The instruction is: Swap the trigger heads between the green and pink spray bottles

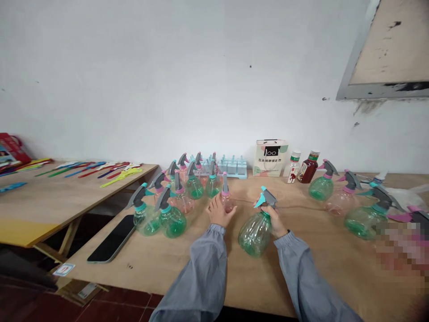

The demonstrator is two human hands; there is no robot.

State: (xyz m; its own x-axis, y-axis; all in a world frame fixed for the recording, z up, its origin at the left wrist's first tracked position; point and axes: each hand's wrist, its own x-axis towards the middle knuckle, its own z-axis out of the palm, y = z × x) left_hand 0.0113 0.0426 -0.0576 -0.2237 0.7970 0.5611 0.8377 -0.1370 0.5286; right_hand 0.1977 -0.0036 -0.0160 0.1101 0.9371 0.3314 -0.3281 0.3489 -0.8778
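My right hand point(275, 219) is closed around the neck of a green spray bottle point(256, 232) with a grey and teal trigger head, tilted toward me above the wooden table point(234, 273). My left hand point(219, 213) is curled around the base of a small pink spray bottle point(226, 197) standing upright just beyond it. Left of that hand stands a cluster of several green and pink spray bottles point(172, 199).
More spray bottles point(355, 201) stand at the right. A black phone point(112, 239) lies by the table's left edge. A paper bag point(270, 157), two small bottles point(301, 166) and blue ice moulds point(231, 166) line the wall. A second table point(50, 197) at the left holds coloured utensils.
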